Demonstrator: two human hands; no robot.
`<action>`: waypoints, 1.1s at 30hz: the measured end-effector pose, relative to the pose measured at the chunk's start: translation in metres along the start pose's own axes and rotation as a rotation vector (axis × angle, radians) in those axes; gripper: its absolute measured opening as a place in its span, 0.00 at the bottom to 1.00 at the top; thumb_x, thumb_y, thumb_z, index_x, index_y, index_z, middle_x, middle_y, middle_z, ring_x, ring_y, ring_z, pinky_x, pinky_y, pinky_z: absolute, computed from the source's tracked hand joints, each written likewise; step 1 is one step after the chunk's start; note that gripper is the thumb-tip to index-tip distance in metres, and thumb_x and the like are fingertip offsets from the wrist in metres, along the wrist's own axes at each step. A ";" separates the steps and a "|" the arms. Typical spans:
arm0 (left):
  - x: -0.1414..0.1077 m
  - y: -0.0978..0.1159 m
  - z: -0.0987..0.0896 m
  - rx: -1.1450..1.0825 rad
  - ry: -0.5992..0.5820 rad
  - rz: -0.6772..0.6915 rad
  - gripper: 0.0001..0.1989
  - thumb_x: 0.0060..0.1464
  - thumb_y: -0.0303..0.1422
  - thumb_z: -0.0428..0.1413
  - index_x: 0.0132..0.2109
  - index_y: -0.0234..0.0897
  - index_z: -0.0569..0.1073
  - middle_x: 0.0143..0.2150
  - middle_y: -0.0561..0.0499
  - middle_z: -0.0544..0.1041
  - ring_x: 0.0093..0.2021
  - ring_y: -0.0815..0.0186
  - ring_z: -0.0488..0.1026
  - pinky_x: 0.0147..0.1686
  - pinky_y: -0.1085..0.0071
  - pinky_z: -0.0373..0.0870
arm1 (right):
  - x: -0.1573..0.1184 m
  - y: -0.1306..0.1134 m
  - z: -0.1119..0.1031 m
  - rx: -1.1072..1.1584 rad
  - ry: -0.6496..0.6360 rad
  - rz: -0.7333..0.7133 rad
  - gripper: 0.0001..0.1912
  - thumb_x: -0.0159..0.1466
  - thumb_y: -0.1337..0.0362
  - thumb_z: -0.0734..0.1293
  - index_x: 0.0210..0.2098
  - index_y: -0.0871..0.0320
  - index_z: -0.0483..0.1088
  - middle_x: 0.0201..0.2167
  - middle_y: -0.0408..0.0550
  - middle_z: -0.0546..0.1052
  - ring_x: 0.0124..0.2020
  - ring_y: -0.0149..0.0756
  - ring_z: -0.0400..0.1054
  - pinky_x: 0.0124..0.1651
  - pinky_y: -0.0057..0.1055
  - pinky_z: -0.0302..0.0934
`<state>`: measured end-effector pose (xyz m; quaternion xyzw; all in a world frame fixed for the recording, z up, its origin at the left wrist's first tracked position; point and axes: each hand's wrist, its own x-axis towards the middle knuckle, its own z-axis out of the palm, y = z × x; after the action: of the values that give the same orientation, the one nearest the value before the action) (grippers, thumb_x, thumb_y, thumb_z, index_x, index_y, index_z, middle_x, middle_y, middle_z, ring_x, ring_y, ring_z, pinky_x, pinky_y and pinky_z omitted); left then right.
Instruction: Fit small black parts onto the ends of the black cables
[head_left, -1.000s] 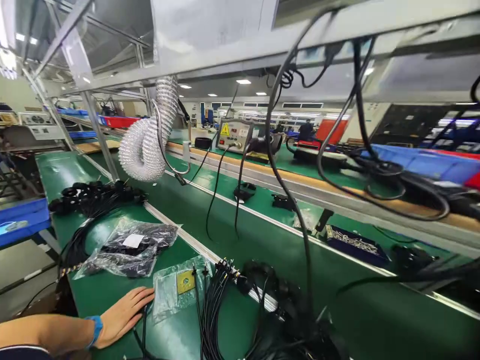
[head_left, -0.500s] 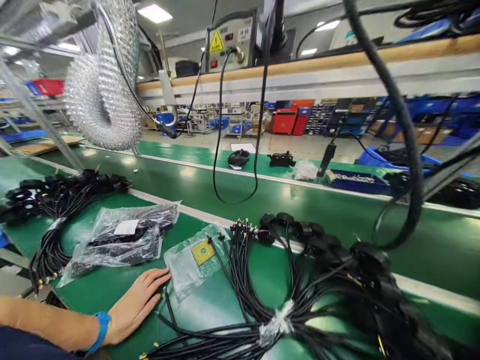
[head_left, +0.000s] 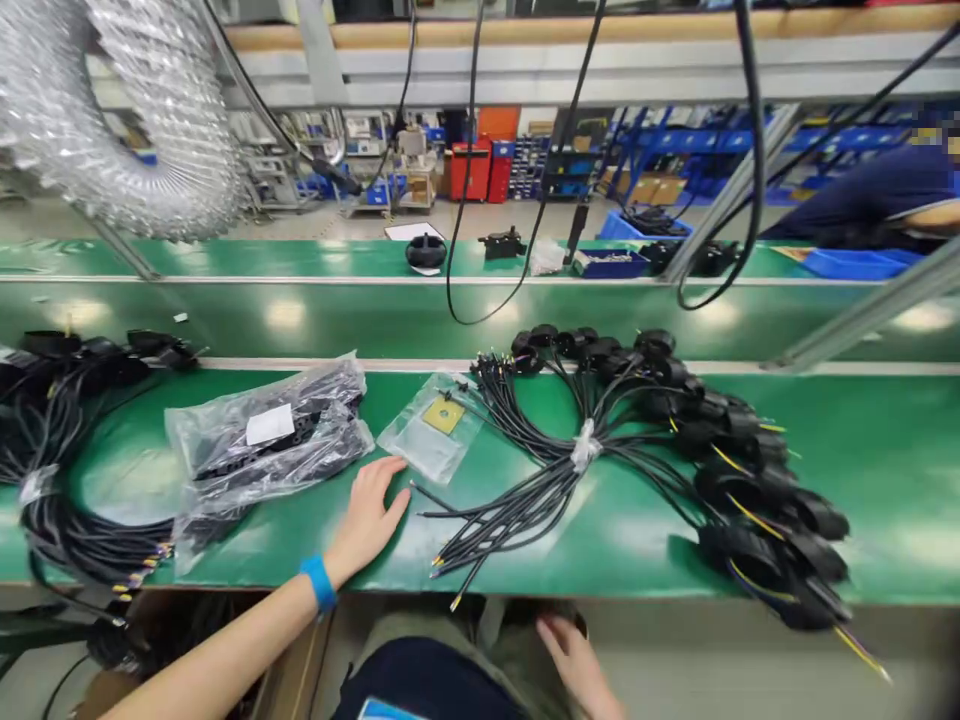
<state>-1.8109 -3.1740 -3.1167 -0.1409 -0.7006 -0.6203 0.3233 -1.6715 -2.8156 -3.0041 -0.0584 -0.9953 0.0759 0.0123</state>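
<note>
Black cable bundle (head_left: 577, 450), clear-taped midway, plugs (head_left: 739, 475) fanned; L hand (head_left: 366, 520) flat, open beside it, R hand (head_left: 570, 655) loose below belt (head_left: 862, 540).

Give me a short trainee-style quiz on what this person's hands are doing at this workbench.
1. True or false: the left hand, wearing a blue wristband, rests on the green belt.
2. What is wrapped around the middle of the black cable bundle?
A. clear tape
B. a red clip
C. a steel chain
3. Fill in the blank: the right hand is below the belt's ___ edge.

Key: 1. True; 2. A; 3. front
</note>
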 end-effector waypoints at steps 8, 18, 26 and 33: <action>0.018 0.009 -0.021 -0.105 -0.169 0.058 0.16 0.65 0.40 0.46 0.57 0.43 0.67 0.58 0.51 0.61 0.59 0.66 0.57 0.59 0.66 0.54 | -0.035 -0.226 -0.074 0.180 -0.099 -0.439 0.13 0.68 0.58 0.62 0.38 0.59 0.76 0.39 0.48 0.75 0.41 0.31 0.69 0.47 0.28 0.62; 0.059 0.059 -0.001 0.097 -0.480 0.466 0.18 0.59 0.48 0.53 0.39 0.37 0.74 0.38 0.48 0.70 0.42 0.61 0.65 0.40 0.66 0.59 | 0.063 -0.194 -0.080 -0.688 0.502 -0.535 0.10 0.67 0.60 0.63 0.39 0.59 0.74 0.41 0.46 0.73 0.46 0.36 0.64 0.54 0.36 0.56; 0.040 0.056 0.021 -0.171 -0.439 0.324 0.12 0.62 0.39 0.49 0.35 0.36 0.69 0.33 0.53 0.71 0.33 0.69 0.65 0.33 0.71 0.55 | 0.054 -0.193 -0.087 -0.573 0.503 -0.622 0.12 0.68 0.56 0.61 0.38 0.59 0.70 0.39 0.45 0.72 0.45 0.33 0.62 0.56 0.35 0.53; 0.053 0.047 0.005 -0.305 -0.257 0.206 0.13 0.64 0.41 0.47 0.41 0.38 0.72 0.36 0.55 0.72 0.35 0.72 0.66 0.37 0.73 0.58 | 0.066 -0.241 -0.073 -0.404 0.310 -0.787 0.14 0.68 0.56 0.62 0.47 0.58 0.71 0.40 0.44 0.73 0.44 0.31 0.64 0.53 0.30 0.54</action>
<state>-1.8241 -3.1708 -3.0466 -0.3367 -0.6162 -0.6597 0.2679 -1.7620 -3.0332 -2.8938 0.3117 -0.9231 -0.1396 0.1770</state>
